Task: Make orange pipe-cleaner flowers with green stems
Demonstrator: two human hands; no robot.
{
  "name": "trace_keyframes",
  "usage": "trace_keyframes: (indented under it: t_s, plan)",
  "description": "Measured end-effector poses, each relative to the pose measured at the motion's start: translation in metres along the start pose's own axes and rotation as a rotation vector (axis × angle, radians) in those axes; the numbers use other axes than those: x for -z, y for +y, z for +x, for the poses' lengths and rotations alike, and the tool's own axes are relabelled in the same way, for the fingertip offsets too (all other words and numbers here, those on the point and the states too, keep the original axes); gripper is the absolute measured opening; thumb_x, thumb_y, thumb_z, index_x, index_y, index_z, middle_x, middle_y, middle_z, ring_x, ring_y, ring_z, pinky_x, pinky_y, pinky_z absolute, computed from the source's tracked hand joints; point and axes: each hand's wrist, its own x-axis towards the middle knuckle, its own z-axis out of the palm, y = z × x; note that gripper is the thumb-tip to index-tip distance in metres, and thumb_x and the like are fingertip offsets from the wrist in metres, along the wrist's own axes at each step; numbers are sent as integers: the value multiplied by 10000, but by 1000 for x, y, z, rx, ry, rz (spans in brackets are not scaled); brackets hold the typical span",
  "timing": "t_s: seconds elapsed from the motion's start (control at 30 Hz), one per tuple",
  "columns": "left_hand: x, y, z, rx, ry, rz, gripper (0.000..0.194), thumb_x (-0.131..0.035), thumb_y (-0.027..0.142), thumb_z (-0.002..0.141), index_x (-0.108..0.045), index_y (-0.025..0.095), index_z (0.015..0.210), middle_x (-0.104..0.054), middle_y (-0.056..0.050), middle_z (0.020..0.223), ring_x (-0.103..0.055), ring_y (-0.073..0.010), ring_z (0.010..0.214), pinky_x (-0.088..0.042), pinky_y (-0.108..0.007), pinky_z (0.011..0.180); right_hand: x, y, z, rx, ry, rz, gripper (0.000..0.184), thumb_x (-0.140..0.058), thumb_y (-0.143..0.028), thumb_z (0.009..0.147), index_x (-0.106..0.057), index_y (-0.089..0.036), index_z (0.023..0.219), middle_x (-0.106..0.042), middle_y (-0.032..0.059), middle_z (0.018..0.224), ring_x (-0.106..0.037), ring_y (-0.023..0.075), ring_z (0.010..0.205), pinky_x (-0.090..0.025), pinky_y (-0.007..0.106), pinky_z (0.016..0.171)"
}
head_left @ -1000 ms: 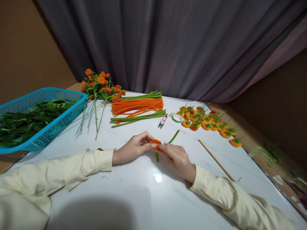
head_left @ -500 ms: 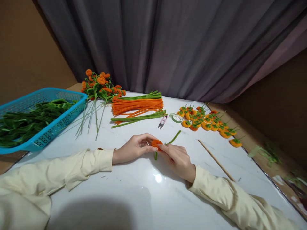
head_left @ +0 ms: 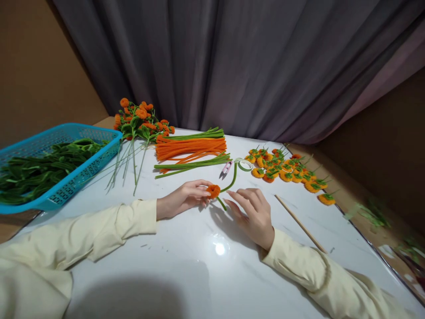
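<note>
An orange pipe-cleaner flower (head_left: 213, 191) is held between the thumb and fingers of my left hand (head_left: 186, 198), just above the white table. Two ends of a green pipe cleaner (head_left: 234, 178) stick out from behind the flower, a longer one curving up to the right and a short one pointing down. Close to the flower on its right, my right hand (head_left: 253, 212) has its fingers apart and holds nothing. How the green stem joins the flower's back is hidden.
Orange pipe cleaners (head_left: 191, 148), green pipe cleaners (head_left: 192, 165), pink thread snips (head_left: 226, 169) and a tape roll (head_left: 245, 165) lie ahead. Left are a blue basket (head_left: 49, 204) of leaves and finished flowers (head_left: 141, 114); right, several flower heads (head_left: 287, 175) and a wooden stick (head_left: 300, 223).
My right hand has let go of the flower and moved slightly right, its fingers spreading. The flower has turned in my left hand, and its green ends now point differently.
</note>
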Motion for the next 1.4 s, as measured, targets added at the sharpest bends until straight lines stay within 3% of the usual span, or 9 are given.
trace_keyframes:
  t_s: [0.13,0.33,0.53,0.6,0.77,0.93,1.1,1.27,1.4]
  plan:
    - [3,2,0,71,-121,10,255,-615,145,722,-598,131,976,-610,-51,810,-547,-128,685,-402,-262,679,2,4,1,90,-24,-155,204,-576,-107,834,-638,-221,991,-660,62,1041,-523,249,1037,-347,385,834]
    - [-5,5,-6,1,-231,329,226,-569,244,813,-614,179,1024,-609,-51,1009,-537,-169,943,-386,-283,844,5,3,2,220,-45,-186,194,-524,-125,887,-672,-240,938,-707,-30,845,-551,207,1034,-282,372,884]
    - [-11,2,-8,-41,-174,636,235,-541,337,842,-636,122,830,-585,-16,722,-528,-122,678,-432,-246,666,4,1,1,217,-65,-215,207,-560,-160,881,-649,-238,1050,-711,-28,915,-545,196,1067,-257,361,915]
    - [-11,2,-7,16,-193,589,271,-507,354,855,-620,115,799,-568,-14,672,-534,-115,613,-450,-242,605,4,1,2,185,-56,-209,204,-577,-173,875,-646,-254,1049,-710,-26,931,-536,206,1095,-245,369,924]
    - [-9,-2,-6,-9,-127,433,314,-549,345,827,-559,154,1075,-606,-30,771,-550,-113,610,-476,-229,538,5,3,4,201,-148,-108,273,-504,-123,902,-610,-268,1107,-687,-21,783,-578,190,1009,-285,375,899]
    - [-10,-3,-5,-15,-124,427,253,-553,348,834,-619,119,921,-632,-52,731,-560,-110,581,-471,-224,534,2,8,2,265,-219,12,303,-458,-113,912,-547,-153,1198,-567,-6,589,-500,135,587,-337,291,600]
    - [-4,-1,-2,86,-152,264,315,-530,393,847,-620,99,911,-645,-85,757,-546,-106,533,-464,-237,514,-1,10,-4,245,-226,6,224,-444,-129,924,-603,-115,1082,-523,-10,540,-426,111,490,-271,265,507]
    - [4,0,1,125,-134,58,261,-530,311,857,-589,91,985,-672,-121,824,-575,-111,573,-468,-224,539,-6,11,-5,96,-236,29,241,-430,-217,948,-635,-105,1006,-550,-17,517,-430,90,433,-291,246,483]
    - [9,0,7,149,-58,-99,190,-485,178,869,-559,98,1024,-684,-139,820,-589,-97,543,-464,-175,492,-7,29,-2,-127,-115,-16,194,-475,-225,921,-649,-140,924,-619,8,605,-516,101,517,-360,231,550]
